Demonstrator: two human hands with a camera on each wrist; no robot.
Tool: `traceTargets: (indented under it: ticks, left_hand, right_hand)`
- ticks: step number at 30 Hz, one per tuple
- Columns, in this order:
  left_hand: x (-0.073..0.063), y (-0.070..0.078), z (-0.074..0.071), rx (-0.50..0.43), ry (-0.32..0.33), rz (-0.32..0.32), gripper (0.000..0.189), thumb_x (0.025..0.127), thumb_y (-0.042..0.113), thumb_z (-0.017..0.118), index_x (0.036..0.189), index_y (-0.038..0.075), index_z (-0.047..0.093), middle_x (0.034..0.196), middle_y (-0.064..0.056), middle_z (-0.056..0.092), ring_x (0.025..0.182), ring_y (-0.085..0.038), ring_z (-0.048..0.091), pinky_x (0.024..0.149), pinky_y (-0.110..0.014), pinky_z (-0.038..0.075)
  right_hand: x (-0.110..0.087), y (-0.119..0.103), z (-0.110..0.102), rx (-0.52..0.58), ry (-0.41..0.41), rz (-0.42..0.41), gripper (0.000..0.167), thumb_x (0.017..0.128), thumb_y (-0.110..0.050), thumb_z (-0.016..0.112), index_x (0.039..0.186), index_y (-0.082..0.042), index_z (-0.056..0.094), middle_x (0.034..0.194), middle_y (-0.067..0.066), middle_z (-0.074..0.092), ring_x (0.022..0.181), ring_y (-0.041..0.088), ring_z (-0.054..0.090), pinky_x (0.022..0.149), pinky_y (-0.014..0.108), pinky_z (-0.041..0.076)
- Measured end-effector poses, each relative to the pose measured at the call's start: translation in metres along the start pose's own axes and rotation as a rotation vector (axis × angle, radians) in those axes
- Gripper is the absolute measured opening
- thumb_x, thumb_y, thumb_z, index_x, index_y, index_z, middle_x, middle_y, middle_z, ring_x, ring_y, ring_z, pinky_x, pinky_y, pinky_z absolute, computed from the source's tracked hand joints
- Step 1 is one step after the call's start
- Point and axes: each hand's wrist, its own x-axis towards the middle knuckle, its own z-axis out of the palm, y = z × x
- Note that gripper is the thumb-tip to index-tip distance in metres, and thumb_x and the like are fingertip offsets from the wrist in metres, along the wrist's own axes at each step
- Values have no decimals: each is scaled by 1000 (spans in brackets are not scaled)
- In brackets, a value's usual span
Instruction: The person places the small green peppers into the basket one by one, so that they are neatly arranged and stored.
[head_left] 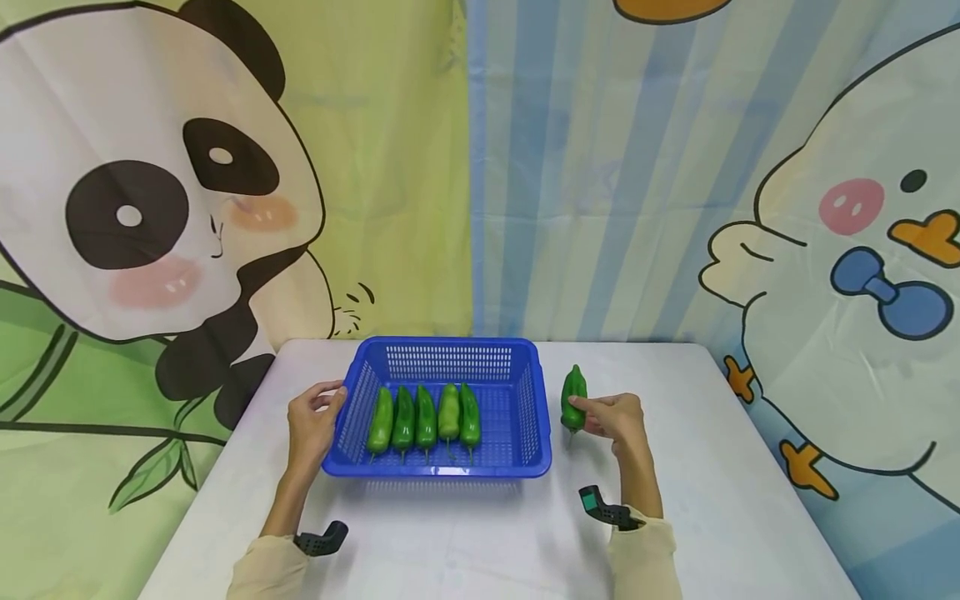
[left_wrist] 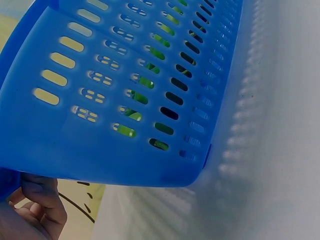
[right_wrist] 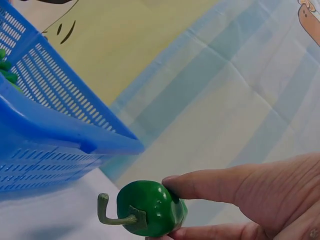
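Observation:
A blue plastic basket (head_left: 491, 471) with slotted walls holds several long green peppers (head_left: 426, 417), lined up side by side in its left and middle part. At the basket's left rim, my left hand (head_left: 310, 425) grips the edge; the left wrist view shows its curled fingers (left_wrist: 47, 200) below the rim. Just right of the basket, my right hand (head_left: 621, 417) pinches another green pepper (head_left: 574, 385) between thumb and fingers. That pepper is apart from the basket, and its bent stem (right_wrist: 103, 209) points away from the hand in the right wrist view.
The basket stands on a white table (head_left: 720, 467) near its back edge. Behind the table hangs a printed curtain (head_left: 570, 183) with a panda and a white bird. Each forearm wears a black wrist mount (head_left: 611, 510).

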Motion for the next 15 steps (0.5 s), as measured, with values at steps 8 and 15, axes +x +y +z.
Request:
traceTargets:
  ticks: [8,15]
  left_hand:
    - [0,0,1,12,3,-1,29,109,22,69,129,2,77,107,-29,78,67,-1,66,61,-16,54]
    - [1,1,1,13,7,1,31,109,23,69,130,1,76,108,-30,78,68,-1,66,61,-16,54]
  right_hand:
    - [-3,-6,-5,24,-22,-7,58,93,-30,88,127,13,69,89,9,81,71,14,77,103,57,60]
    - [-8,-14,-5,45,-30,-18,58,93,-30,88,127,14,69,88,7,81,69,12,77,80,33,67]
